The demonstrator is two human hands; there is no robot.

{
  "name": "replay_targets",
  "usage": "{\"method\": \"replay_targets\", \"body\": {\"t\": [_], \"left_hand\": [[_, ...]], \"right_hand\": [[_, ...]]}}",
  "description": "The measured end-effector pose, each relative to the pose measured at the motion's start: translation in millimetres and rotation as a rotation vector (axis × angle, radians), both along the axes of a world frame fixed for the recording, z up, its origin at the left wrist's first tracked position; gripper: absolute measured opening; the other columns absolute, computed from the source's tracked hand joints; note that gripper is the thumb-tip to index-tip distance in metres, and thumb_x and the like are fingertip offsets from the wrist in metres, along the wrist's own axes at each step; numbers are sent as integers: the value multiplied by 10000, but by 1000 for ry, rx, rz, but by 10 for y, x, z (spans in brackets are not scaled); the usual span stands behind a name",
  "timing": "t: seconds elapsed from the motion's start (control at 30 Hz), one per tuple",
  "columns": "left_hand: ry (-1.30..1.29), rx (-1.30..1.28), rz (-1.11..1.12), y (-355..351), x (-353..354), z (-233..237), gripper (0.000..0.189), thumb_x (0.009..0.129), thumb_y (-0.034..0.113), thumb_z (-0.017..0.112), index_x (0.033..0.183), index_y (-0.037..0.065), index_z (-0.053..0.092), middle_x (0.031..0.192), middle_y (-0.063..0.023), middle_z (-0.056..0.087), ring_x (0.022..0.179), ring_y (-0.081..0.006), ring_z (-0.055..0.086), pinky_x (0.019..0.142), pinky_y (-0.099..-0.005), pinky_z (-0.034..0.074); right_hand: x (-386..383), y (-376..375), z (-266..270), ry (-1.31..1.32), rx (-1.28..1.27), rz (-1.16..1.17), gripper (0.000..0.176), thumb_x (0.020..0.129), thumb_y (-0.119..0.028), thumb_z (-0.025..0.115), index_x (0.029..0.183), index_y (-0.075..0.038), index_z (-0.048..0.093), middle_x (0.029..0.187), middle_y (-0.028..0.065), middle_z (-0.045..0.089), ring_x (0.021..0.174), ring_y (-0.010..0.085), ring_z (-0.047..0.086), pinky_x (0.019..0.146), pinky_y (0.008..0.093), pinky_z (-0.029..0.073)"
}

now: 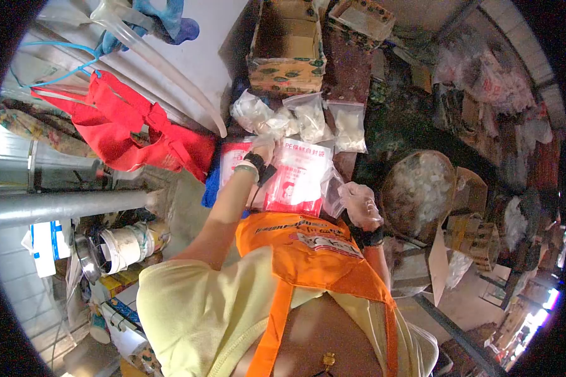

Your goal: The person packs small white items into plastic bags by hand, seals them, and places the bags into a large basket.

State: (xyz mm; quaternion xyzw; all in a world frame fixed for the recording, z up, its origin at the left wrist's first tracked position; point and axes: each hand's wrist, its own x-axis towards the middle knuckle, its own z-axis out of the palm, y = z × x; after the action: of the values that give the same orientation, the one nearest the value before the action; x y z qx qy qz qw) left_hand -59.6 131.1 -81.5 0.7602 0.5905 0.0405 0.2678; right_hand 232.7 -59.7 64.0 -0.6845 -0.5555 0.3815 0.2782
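Note:
My left hand (263,148), a dark band and a pale bracelet at its wrist, reaches over the red-and-white printed packs. Its fingertips are by the filled clear bags (283,123), but they blur into the plastic, so I cannot see whether they grip. A red-and-white pack of zip-lock bags (297,176) lies in front of me, with another printed pack (234,157) partly under my left forearm. On the other side my right hand (362,207), in a thin clear glove, is closed on a clear plastic bag (334,192). One more filled zip bag (348,127) lies farther right.
An open cardboard box (286,60) stands beyond the filled bags. Red cloth (129,129) hangs at the left near a pale curved tube (163,69). A large round container (418,188) of whitish pieces is at the right. A white bucket (122,248) sits lower left.

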Motion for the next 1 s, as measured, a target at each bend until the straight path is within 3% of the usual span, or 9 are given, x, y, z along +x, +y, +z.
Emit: {"method": "replay_targets", "body": {"t": [0.07,0.2,0.3,0.43,0.5,0.57,0.67,0.8,1.0], "left_hand": [[406,143,-247,108,-19,-51,220,898,246,553,893,55,663,861,-189,679,848,-378,655,773,-465,522],[61,439,89,-46,-8,310,167,885,208,555,960,77,625,865,-205,660,780,-386,655,732,-480,529],[11,182,-27,-16,-14,553,186,872,193,569,1009,69,595,935,-229,649,817,-404,651,739,-486,529],[-199,670,-127,-280,3,828,328,847,185,601,1143,44,580,1088,-222,604,883,-405,647,721,-471,540],[-69,423,-149,-651,111,1766,459,848,182,619,1281,54,536,1137,-207,600,947,-357,644,782,-419,544],[-121,323,-280,-799,40,1981,450,850,169,641,1276,60,545,1183,-211,596,996,-356,634,841,-383,532],[-612,-354,-46,-1014,34,1979,397,867,166,640,1243,56,574,1212,-194,603,1035,-340,629,896,-370,513],[-304,-187,-689,-850,37,1886,344,934,225,572,1237,66,609,1106,-157,652,1039,-295,623,899,-380,495],[104,84,-834,-842,416,1589,462,889,263,563,1311,81,525,1043,-206,633,967,-339,625,832,-439,518]], "right_hand": [[17,3,-10,-42,51,11,189,893,-191,588,820,-32,656,781,166,652,693,310,637,634,395,492],[42,22,-92,37,-30,-104,189,895,-205,595,832,-36,653,769,136,656,662,269,627,612,378,487],[7,18,103,77,-14,-123,196,905,-211,602,888,-28,668,747,95,651,643,205,603,593,340,473],[53,20,133,98,49,-110,233,919,-217,615,983,-4,684,714,33,635,627,112,567,571,278,448],[81,21,198,97,67,-118,249,923,-234,611,996,-8,685,722,34,637,629,116,568,575,279,448],[168,10,237,49,54,-132,266,928,-253,604,1005,-12,687,734,36,640,639,121,571,587,281,449],[364,-16,-62,0,-71,-234,211,935,-225,544,907,-73,688,786,126,682,720,290,654,681,395,506],[345,100,321,-5,-153,-211,209,914,-252,574,997,-85,665,948,101,678,859,247,648,725,380,516],[481,3,-83,-174,299,120,248,911,-259,582,1056,-68,644,933,102,660,840,255,630,722,376,513]]}}
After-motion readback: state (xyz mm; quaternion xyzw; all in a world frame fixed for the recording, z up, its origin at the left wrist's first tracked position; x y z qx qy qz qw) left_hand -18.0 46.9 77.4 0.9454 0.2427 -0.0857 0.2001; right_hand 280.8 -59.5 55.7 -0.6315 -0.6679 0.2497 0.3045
